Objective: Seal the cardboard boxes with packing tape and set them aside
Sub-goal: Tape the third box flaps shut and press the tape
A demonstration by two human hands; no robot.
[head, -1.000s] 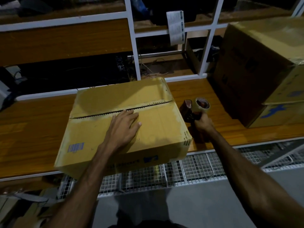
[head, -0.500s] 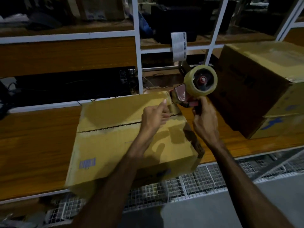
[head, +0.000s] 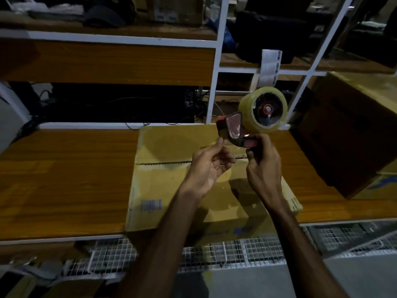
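Scene: packing station, both my hands raised over the cardboard box [head: 171, 190], which sits on the wooden desk [head: 64, 179] w/ its near edge hanging over the desk's front.
Right grip: my right hand [head: 263, 166] is wrapped tight round the handle of the tape dispenser [head: 247, 127], roll [head: 263, 109] tilted up and away from the box so the blade end faces my other hand.
Left grip: my left hand [head: 209, 165] has thumb and fingers drawn together at the dispenser's mouth, prob. pinching the loose tape end; the clear tape itself is too faint to make out.
Box: flaps folded shut, centre seam [head: 163, 163] untaped, running left-right just behind my left hand.
Why held so: dispenser lifted clear of the box so I can free a tab before laying it on the seam.
Stage: early; no tape on this box yet.
Beside box: bigger carton [head: 352, 134] stands to the right of it.
Risk: tape end may fold back onto itself.
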